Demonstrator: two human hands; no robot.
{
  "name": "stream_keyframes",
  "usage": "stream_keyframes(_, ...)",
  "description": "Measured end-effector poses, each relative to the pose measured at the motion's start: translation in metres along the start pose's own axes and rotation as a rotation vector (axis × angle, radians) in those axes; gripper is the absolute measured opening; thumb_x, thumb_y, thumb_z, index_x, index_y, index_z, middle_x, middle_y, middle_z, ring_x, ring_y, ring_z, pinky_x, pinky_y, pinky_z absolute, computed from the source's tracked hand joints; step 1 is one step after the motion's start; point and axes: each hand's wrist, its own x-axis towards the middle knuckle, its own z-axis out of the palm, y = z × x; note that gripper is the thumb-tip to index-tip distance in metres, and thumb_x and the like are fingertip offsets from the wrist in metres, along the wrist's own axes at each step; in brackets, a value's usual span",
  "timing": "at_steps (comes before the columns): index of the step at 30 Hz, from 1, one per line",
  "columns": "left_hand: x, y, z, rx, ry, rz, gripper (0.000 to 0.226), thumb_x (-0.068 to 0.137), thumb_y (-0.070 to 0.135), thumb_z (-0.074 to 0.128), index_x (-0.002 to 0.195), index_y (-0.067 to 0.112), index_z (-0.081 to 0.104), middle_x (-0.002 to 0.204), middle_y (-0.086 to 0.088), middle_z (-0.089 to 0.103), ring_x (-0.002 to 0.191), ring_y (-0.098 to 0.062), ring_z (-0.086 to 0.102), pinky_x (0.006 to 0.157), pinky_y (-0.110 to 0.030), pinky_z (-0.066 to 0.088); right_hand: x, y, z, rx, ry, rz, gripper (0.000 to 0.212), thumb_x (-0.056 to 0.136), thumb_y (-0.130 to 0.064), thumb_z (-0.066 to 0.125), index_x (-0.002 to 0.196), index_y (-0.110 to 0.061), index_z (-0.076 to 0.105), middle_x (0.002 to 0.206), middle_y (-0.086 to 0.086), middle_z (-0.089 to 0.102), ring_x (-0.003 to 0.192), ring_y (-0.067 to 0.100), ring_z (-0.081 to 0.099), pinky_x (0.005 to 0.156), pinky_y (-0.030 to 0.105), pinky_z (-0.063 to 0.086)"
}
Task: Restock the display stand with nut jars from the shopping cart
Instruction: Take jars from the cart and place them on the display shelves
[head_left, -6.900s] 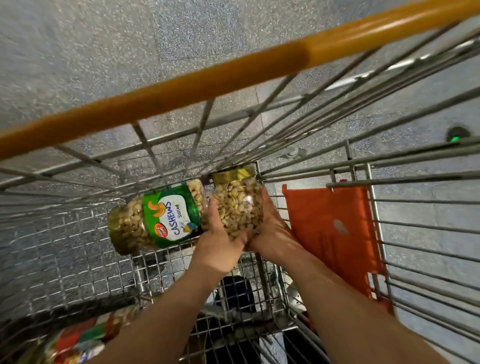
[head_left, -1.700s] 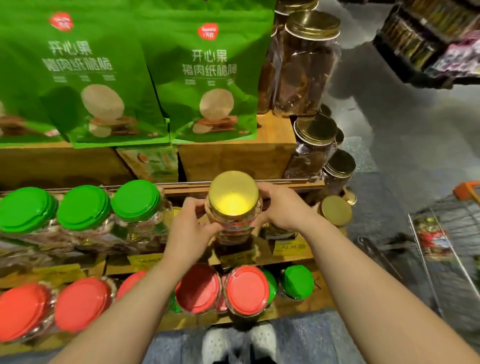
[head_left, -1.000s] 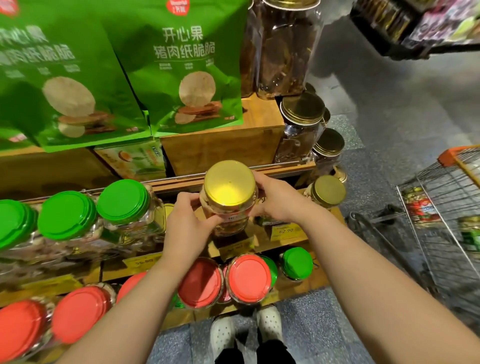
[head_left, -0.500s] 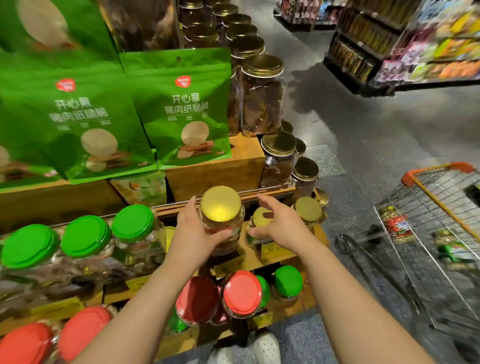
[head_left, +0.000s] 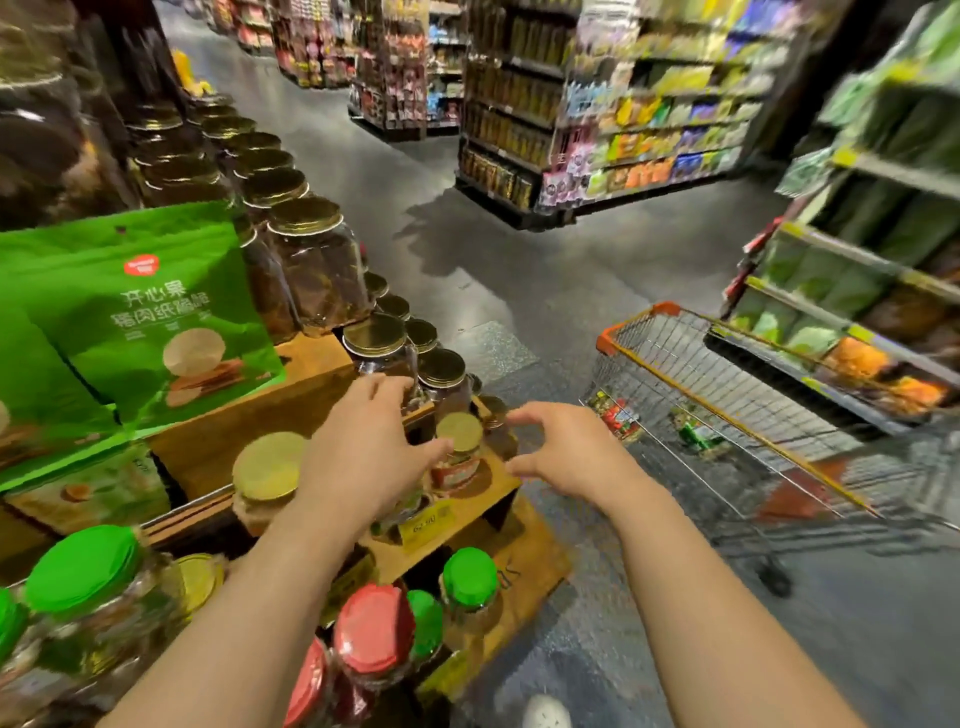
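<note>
A gold-lidded nut jar (head_left: 267, 475) stands on the wooden display stand (head_left: 488, 483), just left of my left hand (head_left: 363, 457). That hand hovers beside it with fingers spread and holds nothing. My right hand (head_left: 563, 449) floats to the right, off the stand's edge, fingers loosely bent and empty. A smaller gold-lidded jar (head_left: 457, 449) stands between the two hands. The shopping cart (head_left: 737, 395) with the orange rim is at the right, with a few jars (head_left: 615, 415) lying in it.
Green snack bags (head_left: 150, 312) lean on the upper tier. Rows of gold-lidded jars (head_left: 317, 260) run back along the stand. Green-lidded (head_left: 83, 569) and red-lidded jars (head_left: 374, 629) fill the lower tiers. Store shelves (head_left: 613, 114) line the aisle beyond the grey floor.
Both hands have let go of the gold-lidded jar, which now stands on the stand. The hands moved right, and the view swung right toward the cart.
</note>
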Motion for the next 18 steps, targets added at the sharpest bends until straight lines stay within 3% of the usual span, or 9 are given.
stream_keyframes(6,0.005,0.080,0.032,0.133,-0.159,0.208,0.087,0.080,0.074,0.063,0.153,0.034,0.036,0.156,0.007,0.037,0.135,-0.022,0.049,0.100,-0.041,0.052,-0.032,0.074,-0.038,-0.094,0.053,0.105,0.073,0.080,-0.044,0.083,0.145,-0.034,0.053,0.145,-0.005,0.058,0.133,0.020,0.054,0.104,0.036,0.048)
stream_keyframes(12,0.022,0.185,0.076,0.225,-0.234,0.363,0.091,0.080,0.077,0.061,0.153,0.031,0.035,0.154,0.004,0.041,0.132,-0.022,0.052,0.100,-0.043,0.053,-0.053,0.172,-0.075,-0.106,0.093,0.243,0.072,0.077,-0.048,0.083,0.141,-0.037,0.053,0.136,-0.003,0.064,0.125,0.022,0.059,0.097,0.038,0.053)
stream_keyframes(18,0.030,0.306,0.123,0.239,-0.307,0.478,0.084,0.082,0.075,0.061,0.150,0.033,0.034,0.145,0.004,0.047,0.130,-0.022,0.052,0.094,-0.042,0.053,-0.079,0.278,-0.126,-0.120,0.036,0.344,0.072,0.079,-0.050,0.082,0.143,-0.035,0.051,0.141,-0.001,0.060,0.126,0.023,0.057,0.097,0.037,0.052)
